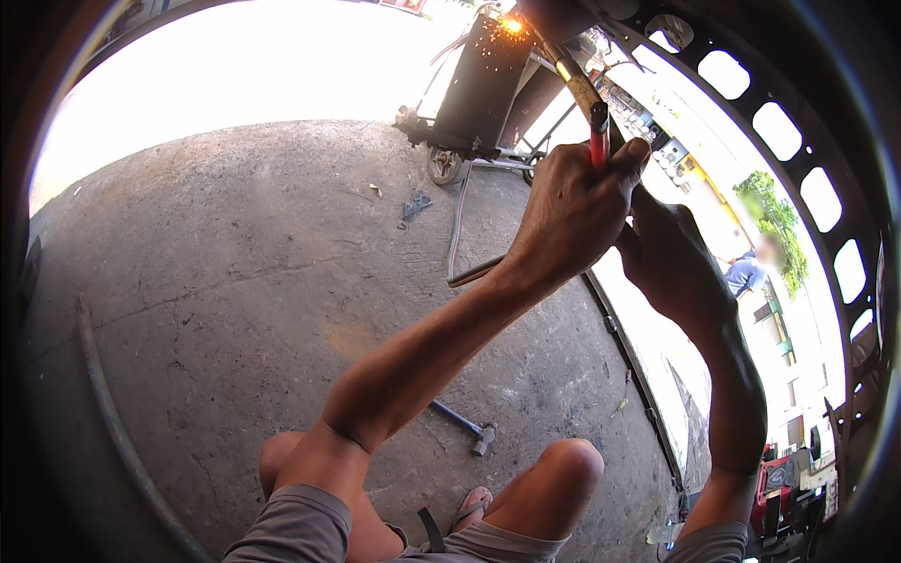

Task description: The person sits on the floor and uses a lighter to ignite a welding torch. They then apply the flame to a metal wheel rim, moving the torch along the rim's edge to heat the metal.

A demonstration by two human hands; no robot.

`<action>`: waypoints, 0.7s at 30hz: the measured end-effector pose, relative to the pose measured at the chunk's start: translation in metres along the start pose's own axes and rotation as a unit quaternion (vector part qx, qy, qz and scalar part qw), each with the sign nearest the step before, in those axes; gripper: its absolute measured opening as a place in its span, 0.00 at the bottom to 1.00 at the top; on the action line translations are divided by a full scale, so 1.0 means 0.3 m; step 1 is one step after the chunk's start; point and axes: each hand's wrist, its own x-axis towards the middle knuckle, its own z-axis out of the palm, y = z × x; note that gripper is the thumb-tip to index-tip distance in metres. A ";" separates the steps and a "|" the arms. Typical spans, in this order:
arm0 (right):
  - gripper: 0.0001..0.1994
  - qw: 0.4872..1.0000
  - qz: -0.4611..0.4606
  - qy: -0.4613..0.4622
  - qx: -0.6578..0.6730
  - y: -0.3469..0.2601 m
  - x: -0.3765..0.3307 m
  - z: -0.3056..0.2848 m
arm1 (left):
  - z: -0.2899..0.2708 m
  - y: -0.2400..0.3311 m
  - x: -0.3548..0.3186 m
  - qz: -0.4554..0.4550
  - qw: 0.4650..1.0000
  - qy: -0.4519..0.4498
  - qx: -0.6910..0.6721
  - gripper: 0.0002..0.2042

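Both my arms reach up toward the top right. My left hand (574, 211) is closed around the handle of a torch (584, 91), thumb up. A red part of it shows beside the thumb. Just below, my right hand (678, 258) is closed too, in shade, on the torch's lower part; some of its fingers are hidden. The torch's brass-coloured neck points up to a dark metal part (560, 14). At its tip a bright orange glow (512, 26) throws sparks.
A dark metal frame with holes (793, 127) arches over the right side. Beyond the sparks stands a wheeled cart (477, 89). A hose (457, 225) trails on the concrete. On the floor lie a hammer (482, 438) and a long pipe (113, 422). A person (746, 273) is outside.
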 end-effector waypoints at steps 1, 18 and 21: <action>0.16 1.000 -0.003 -0.003 0.013 0.001 0.003 0.001 | -0.001 -0.001 0.001 -0.005 1.000 -0.004 0.001 0.28; 0.17 0.999 -0.045 0.008 0.027 0.017 0.005 0.013 | -0.002 0.012 -0.007 0.002 1.000 0.003 0.008 0.29; 0.17 0.999 -0.026 0.006 0.019 0.009 0.001 0.009 | -0.002 0.017 -0.011 -0.002 1.000 0.001 0.012 0.29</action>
